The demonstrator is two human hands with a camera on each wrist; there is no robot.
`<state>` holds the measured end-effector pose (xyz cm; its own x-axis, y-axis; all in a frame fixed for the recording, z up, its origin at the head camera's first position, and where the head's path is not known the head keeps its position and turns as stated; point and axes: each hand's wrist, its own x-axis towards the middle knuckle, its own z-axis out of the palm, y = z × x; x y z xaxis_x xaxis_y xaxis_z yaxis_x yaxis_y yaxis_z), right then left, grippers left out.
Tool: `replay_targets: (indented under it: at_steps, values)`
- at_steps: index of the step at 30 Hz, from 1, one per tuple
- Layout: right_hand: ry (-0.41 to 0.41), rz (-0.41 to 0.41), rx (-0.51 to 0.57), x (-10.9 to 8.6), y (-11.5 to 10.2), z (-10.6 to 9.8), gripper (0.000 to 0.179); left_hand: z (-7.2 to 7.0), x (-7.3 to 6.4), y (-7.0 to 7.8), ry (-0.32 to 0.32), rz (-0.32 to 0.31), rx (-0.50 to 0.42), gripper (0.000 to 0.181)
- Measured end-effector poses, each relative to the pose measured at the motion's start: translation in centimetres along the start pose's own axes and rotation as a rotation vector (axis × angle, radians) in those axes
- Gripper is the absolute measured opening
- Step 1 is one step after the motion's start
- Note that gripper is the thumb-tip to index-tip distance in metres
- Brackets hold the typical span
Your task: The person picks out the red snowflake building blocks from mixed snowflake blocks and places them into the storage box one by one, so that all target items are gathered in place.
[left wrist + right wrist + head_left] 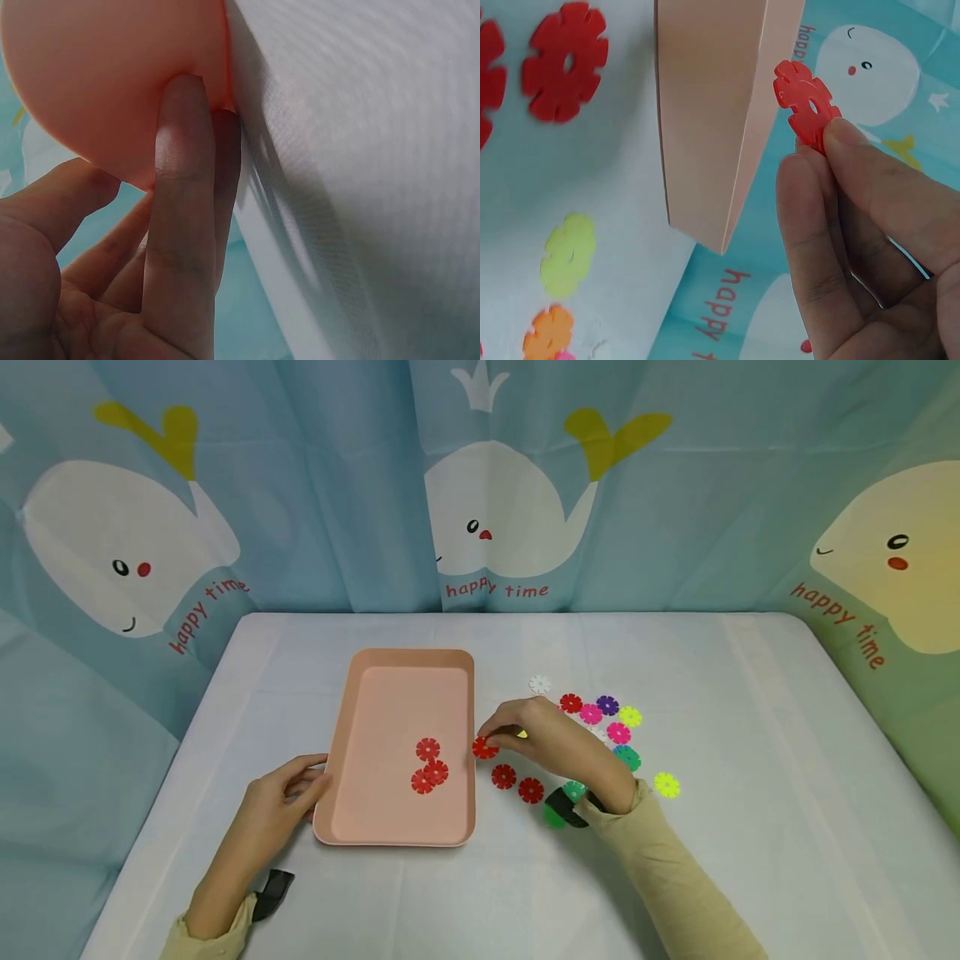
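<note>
Between thumb and fingers my right hand (551, 737) pinches a red snowflake disc (807, 101), a flat notched plastic piece with a slot at its centre. In the head view this disc overlaps the right rim of the pink tray (469, 810). My left hand (279, 802) grips the tray's left edge, thumb at the rim and fingertips against the outer wall (112, 97). Inside the tray lie three red discs (427, 749), two of them overlapping. Two more red discs (531, 790) lie on the table just right of the tray, below my right hand.
Several loose discs spread over the white table (750, 710) around my right forearm: a white disc (540, 684), a purple disc (607, 705), a green disc (627, 757) and a yellow disc (667, 785) among them. A printed curtain (300, 485) hangs behind the table.
</note>
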<state>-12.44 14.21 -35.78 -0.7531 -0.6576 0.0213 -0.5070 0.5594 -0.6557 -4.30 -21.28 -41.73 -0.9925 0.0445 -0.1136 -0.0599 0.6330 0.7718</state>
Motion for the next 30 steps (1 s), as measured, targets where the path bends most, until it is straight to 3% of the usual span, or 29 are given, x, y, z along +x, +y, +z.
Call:
replay_targets:
  at_steps: [30]
  values:
    - [-0.076,-0.06,-0.029,2.3,-2.1,3.4,0.017,-0.2,-0.2,0.2,-0.001,-0.006,-0.009,0.042]
